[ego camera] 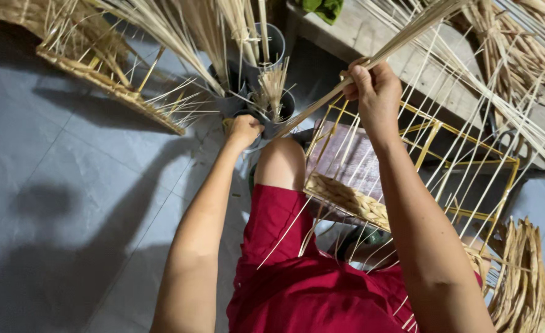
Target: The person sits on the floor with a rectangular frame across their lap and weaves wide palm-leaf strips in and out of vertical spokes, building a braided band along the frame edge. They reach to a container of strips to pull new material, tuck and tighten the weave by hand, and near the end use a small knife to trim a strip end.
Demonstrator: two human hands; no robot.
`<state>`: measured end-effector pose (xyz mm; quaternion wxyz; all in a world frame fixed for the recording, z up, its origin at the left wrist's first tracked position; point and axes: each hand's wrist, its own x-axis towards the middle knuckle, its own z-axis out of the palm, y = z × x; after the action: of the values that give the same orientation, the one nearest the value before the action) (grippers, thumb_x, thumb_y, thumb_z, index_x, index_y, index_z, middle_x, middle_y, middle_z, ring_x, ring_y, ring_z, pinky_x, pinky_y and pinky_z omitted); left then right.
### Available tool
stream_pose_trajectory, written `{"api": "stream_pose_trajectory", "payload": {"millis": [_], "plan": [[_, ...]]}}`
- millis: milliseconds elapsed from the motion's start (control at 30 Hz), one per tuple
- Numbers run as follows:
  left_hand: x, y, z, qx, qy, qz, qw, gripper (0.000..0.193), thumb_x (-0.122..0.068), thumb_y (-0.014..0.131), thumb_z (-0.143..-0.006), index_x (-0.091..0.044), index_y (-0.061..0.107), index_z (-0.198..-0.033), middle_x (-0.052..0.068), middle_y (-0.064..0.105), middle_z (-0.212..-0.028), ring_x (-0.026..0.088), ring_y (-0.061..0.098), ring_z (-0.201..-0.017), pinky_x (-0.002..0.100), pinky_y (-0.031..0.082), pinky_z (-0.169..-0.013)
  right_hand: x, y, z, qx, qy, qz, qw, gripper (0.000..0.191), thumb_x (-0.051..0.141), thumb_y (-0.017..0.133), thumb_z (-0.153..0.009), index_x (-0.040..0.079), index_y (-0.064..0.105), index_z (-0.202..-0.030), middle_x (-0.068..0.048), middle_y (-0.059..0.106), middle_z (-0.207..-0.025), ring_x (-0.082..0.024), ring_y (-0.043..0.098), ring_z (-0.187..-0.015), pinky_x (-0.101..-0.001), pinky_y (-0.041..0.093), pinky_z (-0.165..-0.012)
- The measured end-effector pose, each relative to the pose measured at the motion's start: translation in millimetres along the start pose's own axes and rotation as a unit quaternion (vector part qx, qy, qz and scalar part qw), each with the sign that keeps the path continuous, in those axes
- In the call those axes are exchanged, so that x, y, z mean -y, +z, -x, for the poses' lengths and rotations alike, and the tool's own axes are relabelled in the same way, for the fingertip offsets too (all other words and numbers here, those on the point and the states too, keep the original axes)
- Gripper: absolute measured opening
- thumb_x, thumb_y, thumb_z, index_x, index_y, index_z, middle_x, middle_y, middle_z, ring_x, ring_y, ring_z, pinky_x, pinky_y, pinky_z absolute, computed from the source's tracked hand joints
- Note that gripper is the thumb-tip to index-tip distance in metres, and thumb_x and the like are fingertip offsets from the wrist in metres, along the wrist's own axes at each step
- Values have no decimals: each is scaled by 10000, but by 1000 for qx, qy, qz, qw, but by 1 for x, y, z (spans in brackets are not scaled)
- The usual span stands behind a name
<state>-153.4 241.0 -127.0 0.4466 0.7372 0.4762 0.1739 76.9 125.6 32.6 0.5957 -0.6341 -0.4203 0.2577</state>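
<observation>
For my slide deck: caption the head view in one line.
Right hand grips a bundle of pale reeds; left hand reaches grey tubes beside a yellow-framed woven basket.

reeds (371, 65): pale straw, plain
wire frame (436, 132): yellow
woven band (349, 198): tan, plaited pattern, centre right of frame
shorts (285, 259): red
pots (275, 46): grey, upper centre
floor tiles (57, 185): pale blue-grey
cloth (325, 7): green, top edge
</observation>
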Motion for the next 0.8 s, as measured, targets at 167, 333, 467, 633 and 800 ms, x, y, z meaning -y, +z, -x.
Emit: {"api": "stream_pose_trajectory", "payload": {"millis": [167, 333, 467, 633, 800], "plan": [[-15, 8, 1, -46, -12, -63, 997, 295, -301, 832, -783, -74, 781, -965, 171, 758, -933, 363, 722, -892, 462, 554, -795, -1, 2, 0, -13, 16, 17, 1000, 126, 111, 615, -1097, -7, 654, -1121, -51, 677, -850, -83, 633, -697, -229, 534, -632], [-29, 10, 8, -31, -59, -44, 997, 326, -324, 817, -768, -90, 760, -987, 131, 769, -960, 339, 729, -921, 465, 559, -801, 2, 6, -2, -10, 53, 0, 999, 113, 116, 627, -1065, 16, 659, -1107, -20, 706, -887, -68, 643, -714, -220, 550, -638], [-34, 16, 8, -82, -39, -31, 995, 383, -354, 811, -789, -90, 741, -1059, 157, 745, -1041, 362, 700, -999, 478, 549, -848, 3, 13, -1, -9, 54, 20, 998, 93, 102, 644, -1055, 12, 664, -1070, 1, 676, -864, -61, 613, -703, -217, 525, -625], [-28, 18, -2, -100, -88, -91, 987, 627, -418, 888, -730, -40, 671, -1180, 251, 647, -1204, 431, 596, -1162, 496, 491, -973, 2, 13, 2, -22, 1, 44, 999, 72, 69, 640, -1073, 0, 662, -1073, 6, 610, -824, -62, 549, -701, -221, 446, -611], [-33, 16, -16, -94, -132, -26, 986, 974, -457, 971, -592, -19, 532, -1343, 233, 555, -1366, 407, 540, -1270, 469, 458, -1045, -1, 18, 3, -29, -33, 88, 995, 49, 55, 647, -1079, 8, 659, -1088, 6, 620, -835, -58, 566, -737, -219, 482, -656]]}}
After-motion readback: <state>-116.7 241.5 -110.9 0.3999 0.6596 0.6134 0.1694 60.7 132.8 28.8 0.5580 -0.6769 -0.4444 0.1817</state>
